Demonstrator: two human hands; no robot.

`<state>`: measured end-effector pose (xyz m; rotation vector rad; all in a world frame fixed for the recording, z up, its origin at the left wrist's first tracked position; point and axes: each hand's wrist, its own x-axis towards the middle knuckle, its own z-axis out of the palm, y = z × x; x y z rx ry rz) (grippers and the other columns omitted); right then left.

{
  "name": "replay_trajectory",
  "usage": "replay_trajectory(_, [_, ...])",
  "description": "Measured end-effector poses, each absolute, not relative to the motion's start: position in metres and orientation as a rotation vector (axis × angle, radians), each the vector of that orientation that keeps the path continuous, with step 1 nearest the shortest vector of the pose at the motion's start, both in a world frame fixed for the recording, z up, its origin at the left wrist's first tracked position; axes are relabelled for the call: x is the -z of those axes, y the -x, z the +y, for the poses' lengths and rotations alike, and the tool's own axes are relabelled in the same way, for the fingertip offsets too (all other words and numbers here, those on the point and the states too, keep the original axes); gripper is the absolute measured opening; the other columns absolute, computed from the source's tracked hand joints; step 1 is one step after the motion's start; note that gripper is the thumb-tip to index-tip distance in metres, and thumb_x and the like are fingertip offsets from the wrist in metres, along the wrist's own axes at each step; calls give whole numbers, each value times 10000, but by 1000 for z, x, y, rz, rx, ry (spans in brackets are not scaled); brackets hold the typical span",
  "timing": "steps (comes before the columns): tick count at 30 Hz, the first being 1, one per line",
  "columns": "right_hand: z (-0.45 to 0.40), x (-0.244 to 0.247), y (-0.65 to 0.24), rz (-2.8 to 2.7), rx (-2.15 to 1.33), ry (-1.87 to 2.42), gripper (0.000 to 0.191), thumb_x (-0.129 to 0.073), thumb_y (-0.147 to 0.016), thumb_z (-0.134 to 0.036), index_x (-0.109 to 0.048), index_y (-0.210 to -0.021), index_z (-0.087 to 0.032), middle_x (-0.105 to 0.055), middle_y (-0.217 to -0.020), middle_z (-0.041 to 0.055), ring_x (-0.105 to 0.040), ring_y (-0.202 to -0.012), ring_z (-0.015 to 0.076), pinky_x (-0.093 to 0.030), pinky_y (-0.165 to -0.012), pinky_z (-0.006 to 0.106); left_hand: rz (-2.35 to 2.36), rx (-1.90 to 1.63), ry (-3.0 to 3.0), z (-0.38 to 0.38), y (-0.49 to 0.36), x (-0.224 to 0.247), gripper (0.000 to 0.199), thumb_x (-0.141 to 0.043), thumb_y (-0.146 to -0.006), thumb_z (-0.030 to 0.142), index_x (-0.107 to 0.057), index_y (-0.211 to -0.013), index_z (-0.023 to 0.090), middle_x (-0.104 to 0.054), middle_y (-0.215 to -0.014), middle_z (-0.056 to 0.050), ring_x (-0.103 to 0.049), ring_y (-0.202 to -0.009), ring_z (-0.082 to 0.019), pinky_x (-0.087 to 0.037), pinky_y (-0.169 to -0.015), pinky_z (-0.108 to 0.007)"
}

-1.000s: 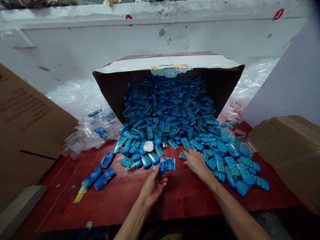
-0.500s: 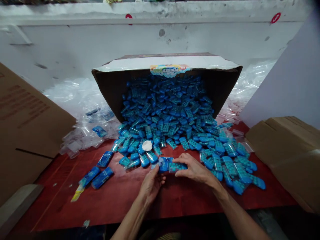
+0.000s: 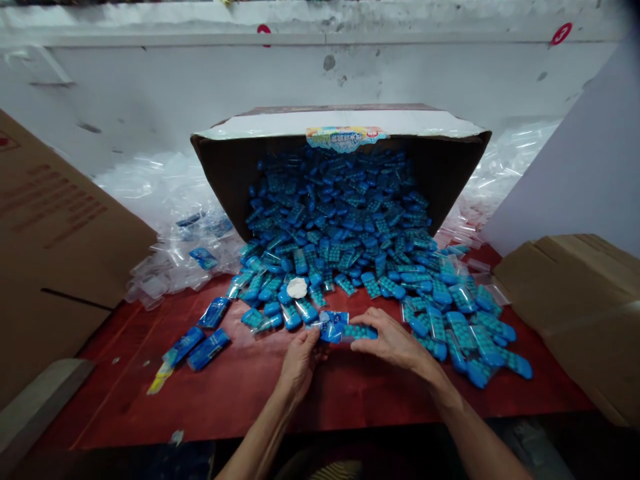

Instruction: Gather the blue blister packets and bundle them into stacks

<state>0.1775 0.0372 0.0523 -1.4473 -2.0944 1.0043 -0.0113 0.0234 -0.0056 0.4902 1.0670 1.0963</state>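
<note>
My left hand pinches the left end of a clear plastic sleeve printed in blue. In my right hand, thumb and fingers grip a small blue case filled with teal pellets. The case's left end meets or enters the sleeve's right end; I cannot tell how far. Just beyond my hands lies a heap of similar blue cases, spilling from a cardboard box on its side. A white scalloped piece rests on the heap's near edge.
Several blue-printed packs lie on the red tabletop to the left, one by a yellow strip. Clear plastic sleeves are piled behind them. Cardboard boxes stand at left and right.
The view has shifted slightly. Both hands keep hold of the sleeve and the case, almost in the same position, with the left fingers a little differently placed.
</note>
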Motion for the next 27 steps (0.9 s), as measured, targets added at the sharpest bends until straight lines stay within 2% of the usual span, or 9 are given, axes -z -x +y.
replay_trajectory(6, [28, -49, -168, -1931, -922, 1514, 336, -631, -656, -281, -578, -985, -233, -527, -877, 20, -486, -885, 180, -373, -795, 294, 1103, -1089, -487, 25, 11, 2, 240, -599, -664, 363, -544, -700, 132, -553, -538, 15, -514, -479, -81, -387, -459, -187])
replay_trajectory(12, [21, -48, -160, -1777, -987, 1530, 281, -570, -698, -298, -563, -967, -215, -522, -869, 17, -524, -837, 163, -409, -759, 284, 1076, -1089, -445, 23, 11, 1, 239, -594, -670, 362, -548, -732, 136, -579, -559, 8, -536, -479, -88, -401, -453, -189])
replay_trajectory(27, [10, -38, -150, -1716, -756, 1574, 288, -545, -730, -312, -515, -1002, -221, -509, -893, 47, -537, -835, 195, -439, -761, 321, 1098, -1091, -341, 20, 9, -6, 249, -600, -675, 329, -579, -847, 150, -665, -718, -43, -615, -602, -145, -468, -485, -220])
